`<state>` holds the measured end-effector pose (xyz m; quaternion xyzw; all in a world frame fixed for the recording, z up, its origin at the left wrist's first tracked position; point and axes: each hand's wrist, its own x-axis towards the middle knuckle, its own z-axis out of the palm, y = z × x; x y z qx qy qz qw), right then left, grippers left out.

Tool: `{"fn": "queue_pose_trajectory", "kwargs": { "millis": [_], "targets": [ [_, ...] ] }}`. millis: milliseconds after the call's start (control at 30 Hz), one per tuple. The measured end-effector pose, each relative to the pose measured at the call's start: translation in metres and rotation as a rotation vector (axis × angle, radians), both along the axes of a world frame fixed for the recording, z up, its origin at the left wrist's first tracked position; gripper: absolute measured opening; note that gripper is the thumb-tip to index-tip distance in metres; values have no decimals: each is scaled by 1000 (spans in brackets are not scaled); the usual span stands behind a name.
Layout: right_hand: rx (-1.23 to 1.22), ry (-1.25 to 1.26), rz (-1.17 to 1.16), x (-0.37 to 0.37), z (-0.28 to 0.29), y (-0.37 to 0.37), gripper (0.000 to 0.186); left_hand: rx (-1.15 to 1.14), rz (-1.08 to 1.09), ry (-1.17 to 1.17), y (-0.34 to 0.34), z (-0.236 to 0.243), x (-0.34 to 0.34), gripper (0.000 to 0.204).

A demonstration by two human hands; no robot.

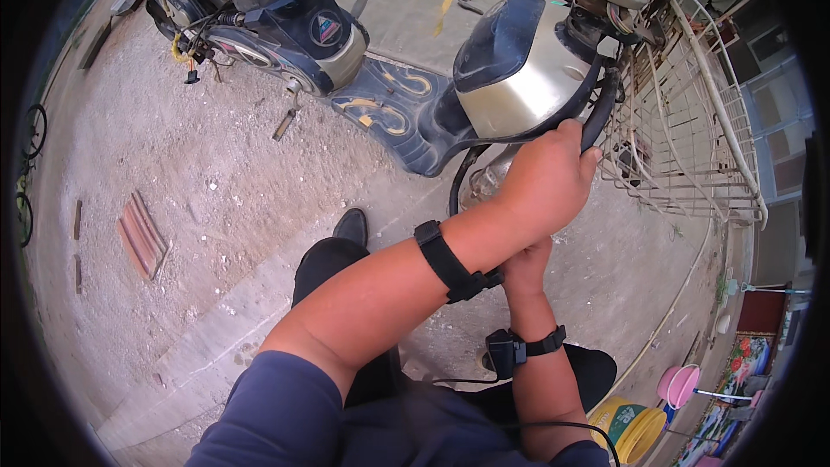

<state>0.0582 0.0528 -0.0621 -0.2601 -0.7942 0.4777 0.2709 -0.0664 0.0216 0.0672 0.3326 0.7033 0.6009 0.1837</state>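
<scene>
A partly dismantled electric scooter with a silver and dark blue body (519, 78) lies across the upper middle. My left hand (553, 175) reaches over to its front end, fingers closed round a black curved strip (600, 112) beside the silver panel. Below it, partly behind the left wrist, is my right hand (527, 266); its fingers are hidden, so what it touches cannot be made out. Near both hands, a black cable (458, 186) loops down from the underside of the body. The ribbed blue footboard (393, 108) extends to the left.
A bent white wire basket (683, 121) stands right of the hands. Exposed wires (194, 52) hang from the scooter's rear. Pliers (467, 5) lie on the concrete beyond. Reddish ribbed tile (142, 235) rests on the gravel at left. A yellow bucket (635, 432) and pink bucket (679, 386) sit lower right.
</scene>
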Motion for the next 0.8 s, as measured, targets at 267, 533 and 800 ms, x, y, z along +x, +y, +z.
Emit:
{"fn": "queue_pose_trajectory", "kwargs": {
  "millis": [267,533,800],
  "targets": [
    [-180,90,-38,6,4,0,37,67,17,-52,3,-5,11,28],
    [-173,123,-66,16,22,2,37,211,126,-18,11,-5,16,24],
    [-144,135,-51,6,43,-1,32,134,34,-114,15,1,8,30]
  ]
}}
